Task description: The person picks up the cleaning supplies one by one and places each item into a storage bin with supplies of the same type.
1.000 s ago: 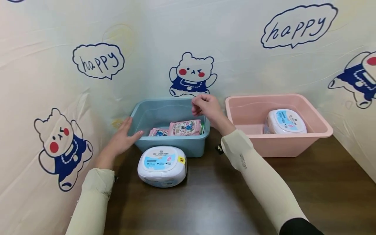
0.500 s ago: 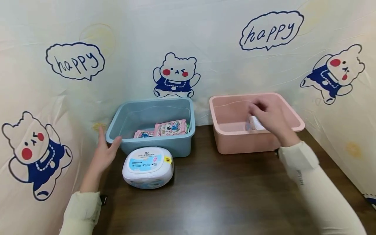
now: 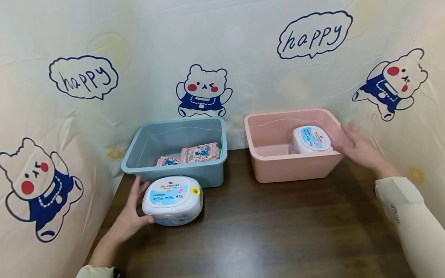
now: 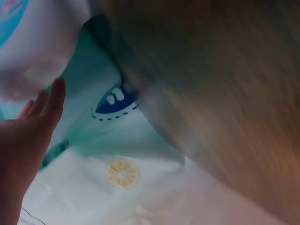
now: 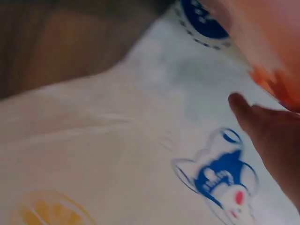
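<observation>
A white lidded tub (image 3: pixel 172 200) with a blue label stands on the table, directly in front of the blue bin (image 3: pixel 205 173). My left hand (image 3: pixel 130 216) is at the tub's left side, thumb near its front corner and fingers spread, not curled round it. The left wrist view has those fingers (image 4: pixel 56 101) close under the tub's blurred white wall. At the right wall of the pink bin (image 3: pixel 288 170) is my right hand (image 3: pixel 363 150), fingers extended, by the rim. A second white tub (image 3: pixel 313 139) sits inside that bin.
Pink flowered packets (image 3: pixel 199 153) lie in the blue bin, with a bit of green beside them. Printed cloth (image 3: pixel 153 58) walls off the back and both sides of the dark wooden table (image 3: pixel 250 224). A gap separates the two bins.
My right hand has moved right, from above the blue bin across the pink bin to its right side. My left hand has come from the blue bin's rim down to the tub. The view has shifted.
</observation>
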{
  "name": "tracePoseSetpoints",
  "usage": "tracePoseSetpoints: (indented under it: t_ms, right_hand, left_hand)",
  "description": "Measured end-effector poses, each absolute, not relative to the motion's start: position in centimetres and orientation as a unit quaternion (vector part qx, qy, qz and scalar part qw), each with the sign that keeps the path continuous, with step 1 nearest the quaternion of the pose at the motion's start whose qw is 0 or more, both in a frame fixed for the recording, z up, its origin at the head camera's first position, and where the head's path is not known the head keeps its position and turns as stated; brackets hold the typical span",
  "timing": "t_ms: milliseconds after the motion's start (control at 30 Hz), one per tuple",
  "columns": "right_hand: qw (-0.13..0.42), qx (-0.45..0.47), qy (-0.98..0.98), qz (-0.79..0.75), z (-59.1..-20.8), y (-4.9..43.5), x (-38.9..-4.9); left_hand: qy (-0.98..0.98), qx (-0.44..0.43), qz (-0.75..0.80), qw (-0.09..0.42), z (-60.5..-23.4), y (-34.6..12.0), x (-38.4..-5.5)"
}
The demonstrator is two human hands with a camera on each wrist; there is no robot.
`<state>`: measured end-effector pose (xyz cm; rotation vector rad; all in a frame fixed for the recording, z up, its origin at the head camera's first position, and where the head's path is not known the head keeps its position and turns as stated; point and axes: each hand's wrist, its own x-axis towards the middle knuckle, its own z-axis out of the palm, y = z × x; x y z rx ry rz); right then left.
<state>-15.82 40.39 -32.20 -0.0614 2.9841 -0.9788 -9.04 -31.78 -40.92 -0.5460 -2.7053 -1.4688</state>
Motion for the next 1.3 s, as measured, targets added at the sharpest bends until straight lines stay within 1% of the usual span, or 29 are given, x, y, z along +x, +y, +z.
tracePoseSetpoints:
  t_ms: [100,267,467,567,700,933,1167,1300]
  right_hand:
    - [0.005,-0.022,0.943,-0.333,-32.9,40.8,-15.9]
    - [-0.013,-0.013,0.937,-0.349,-33.1,41.0,-15.7]
    - [-0.021,-0.002,0.935,-0.354,-33.3,41.0,-15.5]
    - [-0.024,0.004,0.934,-0.357,-33.3,41.0,-15.4]
    - [-0.027,0.001,0.934,-0.356,-33.4,40.8,-15.3]
    - [-0.007,-0.014,0.949,-0.314,-32.9,41.2,-15.4]
    - [0.046,-0.025,0.962,-0.268,-32.3,41.4,-15.8]
    - [0.054,-0.039,0.966,-0.251,-32.5,41.1,-15.8]
  left_hand:
    - [-0.892,-0.171,-0.418,-0.004,-41.5,-31.3,-9.2]
    - [-0.907,-0.141,-0.397,-0.028,-41.6,-30.8,-9.6]
    - [-0.93,-0.142,-0.339,-0.03,-41.4,-30.1,-8.9]
    - [-0.937,-0.128,-0.324,-0.027,-41.3,-29.2,-8.2]
    - [-0.938,-0.106,-0.329,0.007,-41.1,-27.5,-6.9]
    - [-0.929,-0.105,-0.338,0.106,-40.2,-24.0,-5.0]
    - [-0.926,-0.08,-0.343,0.134,-40.0,-21.1,-3.8]
    - [-0.922,-0.07,-0.35,0.149,-40.1,-19.3,-3.2]
